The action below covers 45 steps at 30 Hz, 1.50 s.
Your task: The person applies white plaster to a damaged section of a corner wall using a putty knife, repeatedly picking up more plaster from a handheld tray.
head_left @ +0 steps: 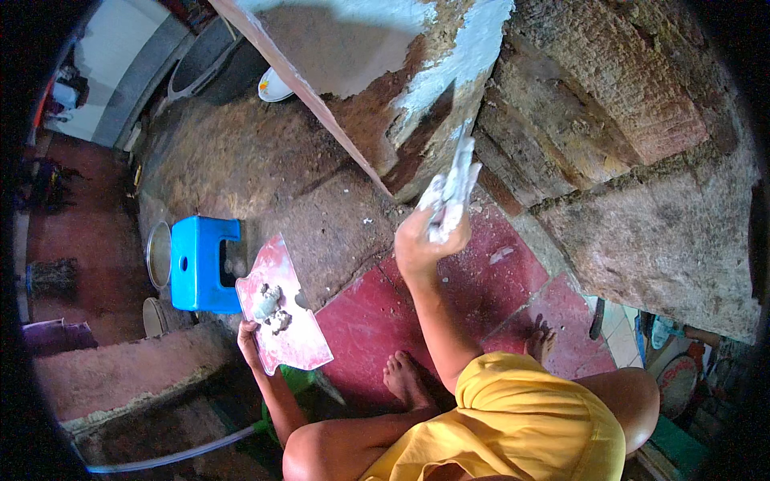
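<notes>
My left hand [249,341] grips the edge of a flat pinkish-white board [297,341], held level at the left. A lump of grey-white putty [269,303] lies on the board's middle. In front of me, my right hand [431,232] is closed on a thin, white-smeared putty knife [461,152], its fingers coated white. The knife points up along the lower corner of a partly coated wall [421,88]. White coating covers part of that wall, and bare brown patches show lower down. Whether the blade touches the wall is hard to tell.
A blue plastic stool [192,272] stands left of the board. Red tiles [361,321] lie under my bare feet, with rough brown floor beyond. Rough masonry [642,208] rises at the right, and a low ledge [128,369] runs along the left. A dark basin [212,64] sits far left.
</notes>
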Available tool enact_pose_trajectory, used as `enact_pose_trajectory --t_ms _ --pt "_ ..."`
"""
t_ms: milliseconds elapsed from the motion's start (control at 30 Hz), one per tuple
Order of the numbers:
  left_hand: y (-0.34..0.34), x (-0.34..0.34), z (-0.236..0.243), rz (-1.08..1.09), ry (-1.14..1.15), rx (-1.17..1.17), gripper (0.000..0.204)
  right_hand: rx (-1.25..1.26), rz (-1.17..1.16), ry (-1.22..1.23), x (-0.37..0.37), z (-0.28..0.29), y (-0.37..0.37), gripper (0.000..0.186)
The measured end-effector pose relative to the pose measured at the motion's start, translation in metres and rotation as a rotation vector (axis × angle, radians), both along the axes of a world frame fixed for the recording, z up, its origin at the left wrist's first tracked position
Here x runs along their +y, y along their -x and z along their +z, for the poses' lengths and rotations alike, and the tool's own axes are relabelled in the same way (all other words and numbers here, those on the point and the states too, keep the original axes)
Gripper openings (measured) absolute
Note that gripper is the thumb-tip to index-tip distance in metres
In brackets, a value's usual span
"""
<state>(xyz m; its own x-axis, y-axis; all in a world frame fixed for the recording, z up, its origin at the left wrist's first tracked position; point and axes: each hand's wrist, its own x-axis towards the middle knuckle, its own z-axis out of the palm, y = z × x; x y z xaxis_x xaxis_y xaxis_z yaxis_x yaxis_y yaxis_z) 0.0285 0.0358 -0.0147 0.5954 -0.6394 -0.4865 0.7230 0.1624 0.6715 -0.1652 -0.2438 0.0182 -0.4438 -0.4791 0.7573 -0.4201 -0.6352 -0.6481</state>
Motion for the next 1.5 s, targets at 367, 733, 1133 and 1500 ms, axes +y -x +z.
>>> enact_pose_trajectory --t_ms 367,733,1133,1500 --pt "0.003 -0.004 0.005 -0.061 0.050 0.008 0.046 -0.052 0.405 -0.077 0.011 0.015 -0.023 0.039" --pt "0.005 -0.006 0.010 -0.045 0.029 -0.038 0.043 0.202 0.136 -0.049 0.033 0.015 0.005 0.036" --pt "0.013 -0.010 0.010 -0.014 0.046 0.006 0.043 0.153 0.369 0.018 0.019 0.046 -0.005 0.033" --pt "-0.002 -0.002 -0.006 0.045 -0.141 -0.300 0.022 -0.014 0.916 -0.411 0.094 0.013 0.046 0.016"
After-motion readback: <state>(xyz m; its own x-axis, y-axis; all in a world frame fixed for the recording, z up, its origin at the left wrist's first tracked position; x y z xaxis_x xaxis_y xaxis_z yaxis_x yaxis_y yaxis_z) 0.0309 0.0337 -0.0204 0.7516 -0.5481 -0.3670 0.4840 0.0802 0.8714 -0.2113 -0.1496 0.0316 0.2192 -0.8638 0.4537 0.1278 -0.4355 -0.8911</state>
